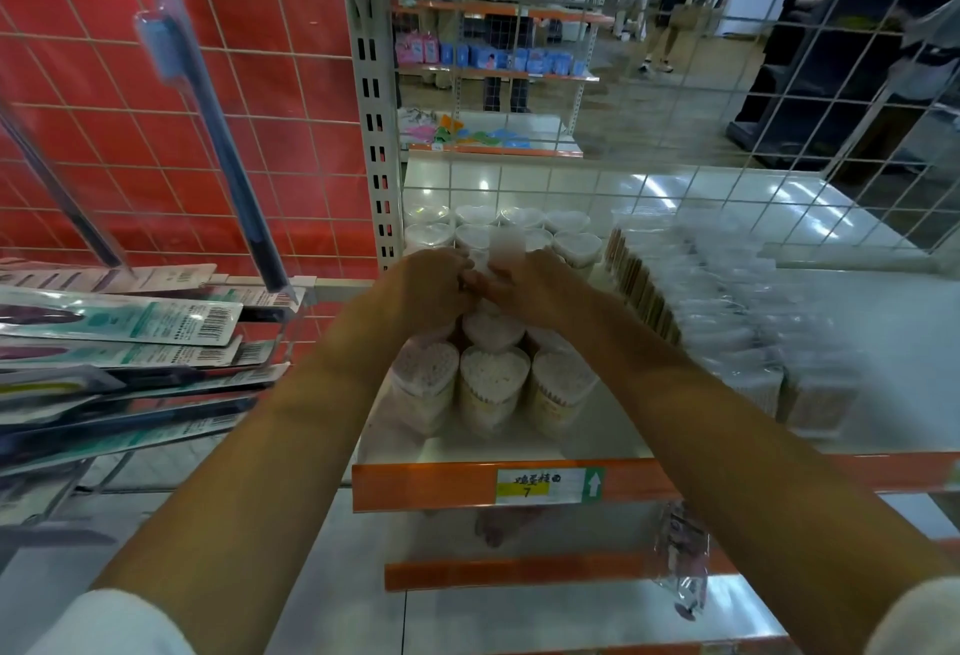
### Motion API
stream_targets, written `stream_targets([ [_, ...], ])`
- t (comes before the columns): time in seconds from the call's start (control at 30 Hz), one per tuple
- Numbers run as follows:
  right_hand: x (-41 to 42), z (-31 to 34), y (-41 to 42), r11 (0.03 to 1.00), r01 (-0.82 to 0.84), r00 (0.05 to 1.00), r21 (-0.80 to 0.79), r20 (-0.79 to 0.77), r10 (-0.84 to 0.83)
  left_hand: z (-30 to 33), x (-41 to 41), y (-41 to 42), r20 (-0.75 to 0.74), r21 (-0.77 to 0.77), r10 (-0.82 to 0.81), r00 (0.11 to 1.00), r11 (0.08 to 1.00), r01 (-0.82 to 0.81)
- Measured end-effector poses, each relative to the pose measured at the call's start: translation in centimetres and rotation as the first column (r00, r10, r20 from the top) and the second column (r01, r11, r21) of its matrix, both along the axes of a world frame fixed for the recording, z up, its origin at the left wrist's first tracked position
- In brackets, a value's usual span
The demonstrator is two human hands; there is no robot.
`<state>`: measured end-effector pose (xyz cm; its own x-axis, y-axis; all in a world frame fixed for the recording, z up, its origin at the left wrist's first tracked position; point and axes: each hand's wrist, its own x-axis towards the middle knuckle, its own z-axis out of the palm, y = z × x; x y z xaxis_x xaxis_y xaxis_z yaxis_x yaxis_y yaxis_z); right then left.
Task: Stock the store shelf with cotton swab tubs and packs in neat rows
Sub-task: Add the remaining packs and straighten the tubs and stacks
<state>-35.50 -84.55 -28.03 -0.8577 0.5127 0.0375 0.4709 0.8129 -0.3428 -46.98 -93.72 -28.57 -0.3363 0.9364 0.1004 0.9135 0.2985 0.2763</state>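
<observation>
In the head view, the left hand (pixel 434 285) and right hand (pixel 524 285) meet over the white shelf (pixel 613 425), fingers curled round a clear plastic cotton swab tub (pixel 506 246) above the heart-shaped tubs (pixel 493 379). It looks light, rigid and smooth, probably slippery; gripping its side walls seems safest. Clear swab packs (pixel 727 290) lie to the right.

Three heart-shaped swab tubs (pixel 493 389) line the shelf's (pixel 597 428) front edge, about eight more behind. Two hands (pixel 434 285) visible. One price label (pixel 540 485) on the front edge. Bagged swab packs (pixel 727 321) too blurred to count.
</observation>
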Motion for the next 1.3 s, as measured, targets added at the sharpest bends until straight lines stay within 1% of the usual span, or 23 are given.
stream_targets([
  [0.07,0.2,0.0,0.1,0.999,-0.002,0.999,-0.033,-0.051,0.001,-0.1,-0.4,0.0,-0.006,-0.005,-0.056,0.998,0.998,0.056],
  [0.13,0.3,-0.1,0.4,0.997,0.007,0.988,-0.073,-0.155,-0.019,-0.2,-0.9,-0.1,-0.013,0.042,-0.090,0.996,0.995,0.091],
  [0.2,0.1,-0.5,1.3,0.999,0.047,0.970,-0.007,-0.238,-0.047,-0.1,-1.2,0.1,-0.010,0.112,-0.073,0.997,0.991,0.074],
  [0.23,0.0,-0.6,1.9,0.997,0.071,0.968,0.037,-0.244,-0.060,0.0,-1.4,0.1,-0.009,0.130,-0.060,0.998,0.990,0.061],
  [0.27,-0.1,-0.7,2.5,0.993,0.086,0.973,0.078,-0.220,-0.067,0.1,-1.8,0.3,0.004,0.138,-0.048,0.999,0.989,0.047],
  [0.33,-0.5,-0.7,3.7,0.990,0.099,0.991,0.103,-0.102,-0.089,0.6,-2.0,0.5,0.029,0.117,0.001,1.000,0.993,-0.004],
  [0.4,-0.6,-1.0,4.5,0.992,0.101,0.994,0.074,0.038,-0.104,0.8,-2.3,0.9,0.088,0.043,0.069,0.994,0.996,-0.073],
  [0.47,-0.7,-1.5,4.8,0.994,0.093,0.987,0.055,0.129,-0.100,0.9,-1.8,1.0,0.147,-0.044,0.121,0.982,0.992,-0.116],
  [0.53,-0.5,-1.8,4.9,0.995,0.089,0.985,0.054,0.142,-0.096,1.0,-1.2,1.1,0.164,-0.053,0.122,0.979,0.992,-0.114],
  [0.57,-0.4,-1.8,4.9,0.995,0.086,0.986,0.057,0.137,-0.093,1.1,-1.2,1.1,0.190,-0.062,0.159,0.969,0.987,-0.149],
  [0.6,-0.3,-1.7,4.8,0.995,0.082,0.987,0.063,0.134,-0.090,1.0,-1.3,1.2,0.147,-0.096,0.145,0.978,0.987,-0.132],
  [0.67,-0.1,-1.6,4.8,0.995,0.078,0.986,0.064,0.140,-0.086,0.7,-1.6,1.3,0.090,-0.089,0.091,0.992,0.993,-0.083],
  [0.8,-0.2,-1.7,4.9,0.996,0.078,0.985,0.045,0.149,-0.084,0.2,-2.2,1.4,0.083,-0.094,0.040,0.996,0.995,-0.032],
  [0.87,0.2,-1.6,4.6,0.995,0.085,0.992,0.049,0.085,-0.089,0.0,-2.4,0.8,0.103,-0.031,0.058,0.993,0.998,-0.055],
  [0.93,1.6,-1.2,3.2,0.999,0.045,0.997,0.026,-0.064,-0.043,0.0,-2.0,-1.0,0.115,0.144,-0.011,0.993,0.990,-0.006],
  [0.97,2.8,-1.0,2.1,1.000,0.000,0.985,0.004,-0.171,0.000,0.1,-1.6,-2.4,0.116,0.242,-0.064,0.991,0.970,0.035],
  [1.0,4.2,-0.8,0.8,0.998,-0.052,0.959,-0.023,-0.281,0.043,0.1,-1.0,-4.1,0.126,0.301,-0.111,0.986,0.951,0.069],
  [1.03,5.8,-0.9,-0.5,0.993,-0.105,0.924,-0.046,-0.374,0.080,0.0,-0.4,-5.9,0.113,0.329,-0.156,0.981,0.938,0.111],
  [1.07,7.4,-1.3,-1.6,0.988,-0.149,0.894,-0.040,-0.433,0.117,-0.4,0.3,-7.6,0.056,0.340,-0.199,0.978,0.925,0.169],
  [1.13,10.4,-2.9,-3.3,0.983,-0.153,0.868,0.101,-0.461,0.182,-1.8,1.3,-10.8,-0.103,0.343,-0.263,0.959,0.896,0.282],
  [1.17,11.6,-4.0,-3.9,0.972,-0.131,0.852,0.194,-0.479,0.211,-2.7,1.8,-12.2,-0.139,0.360,-0.253,0.957,0.888,0.287],
  [1.2,12.5,-5.0,-4.3,0.961,-0.101,0.830,0.257,-0.511,0.224,-3.6,2.2,-13.2,-0.153,0.390,-0.222,0.963,0.882,0.265],
  [1.3,13.8,-7.3,-5.6,0.949,0.033,0.785,0.313,-0.596,0.169,-5.4,3.5,-14.6,-0.198,0.512,-0.100,0.975,0.838,0.190],
])
